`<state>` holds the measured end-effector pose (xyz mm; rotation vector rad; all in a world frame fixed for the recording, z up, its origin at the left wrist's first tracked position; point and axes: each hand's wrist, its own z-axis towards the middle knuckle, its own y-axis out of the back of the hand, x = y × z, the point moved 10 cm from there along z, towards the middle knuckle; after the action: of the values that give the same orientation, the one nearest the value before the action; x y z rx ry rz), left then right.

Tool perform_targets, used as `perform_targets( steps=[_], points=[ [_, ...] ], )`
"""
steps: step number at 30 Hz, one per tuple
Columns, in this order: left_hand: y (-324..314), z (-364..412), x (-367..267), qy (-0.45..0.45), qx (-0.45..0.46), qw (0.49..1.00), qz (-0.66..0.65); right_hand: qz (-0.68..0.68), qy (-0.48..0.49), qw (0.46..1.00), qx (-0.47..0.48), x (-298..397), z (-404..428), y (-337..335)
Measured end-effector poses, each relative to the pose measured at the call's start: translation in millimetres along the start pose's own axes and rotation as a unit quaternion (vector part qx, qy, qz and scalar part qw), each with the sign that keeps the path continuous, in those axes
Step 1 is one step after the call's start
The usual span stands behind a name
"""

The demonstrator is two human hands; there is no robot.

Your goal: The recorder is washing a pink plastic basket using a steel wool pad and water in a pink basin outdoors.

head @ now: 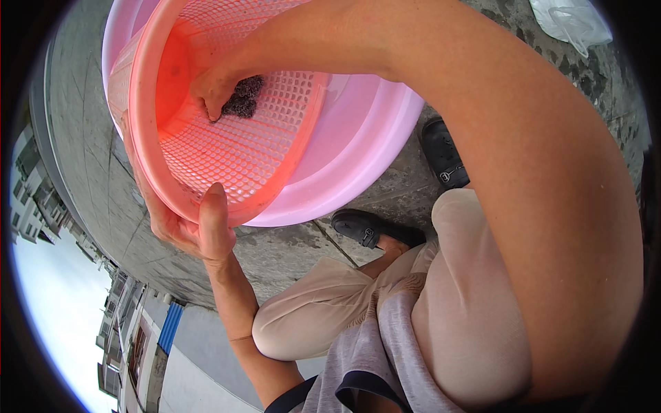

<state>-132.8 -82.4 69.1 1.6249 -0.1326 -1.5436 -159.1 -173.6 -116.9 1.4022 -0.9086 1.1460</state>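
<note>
A pink-orange plastic mesh basket [206, 165] is tipped on its side, its open mouth tilted towards me. My left hand [199, 229] grips the rim at the lower left, the thumb over the edge and fingers spread along the outside. Inside the basket, my right hand [214, 95] is bent at the wrist with curled fingers on a dark wire scouring pad [242, 98]. The pad lies against the mesh wall, partly hidden by the hand. Beneath the basket stands a large pink plastic tub [356, 170], and the forearm crosses above it.
My feet, in black clogs [361, 227], rest on damp grey pavement [289, 253] beside the tub. A white plastic bag [573, 23] lies on the ground at the upper right. Buildings [121, 330] and a blue corrugated panel [170, 328] show at the left.
</note>
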Motion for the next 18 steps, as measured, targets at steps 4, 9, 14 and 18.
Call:
perform_targets(
  steps=[4,9,14,18],
  points=[
    [1.3,0.7,-2.1,-0.004,0.005,1.000,0.014,-0.153,0.072,0.983,-0.076,34.7,0.7,2.1],
    [-4.9,0.8,-5.0,-0.010,0.011,1.000,0.009,-0.288,0.038,0.946,-0.147,-4.8,2.6,9.5],
    [0.5,0.4,-1.6,-0.001,0.009,1.000,0.015,-0.194,0.036,0.980,-0.034,18.2,7.3,-15.6],
    [-4.1,-0.3,-5.1,-0.004,0.005,1.000,-0.004,-0.092,0.135,0.985,-0.054,37.5,-12.9,-11.2]
  ],
)
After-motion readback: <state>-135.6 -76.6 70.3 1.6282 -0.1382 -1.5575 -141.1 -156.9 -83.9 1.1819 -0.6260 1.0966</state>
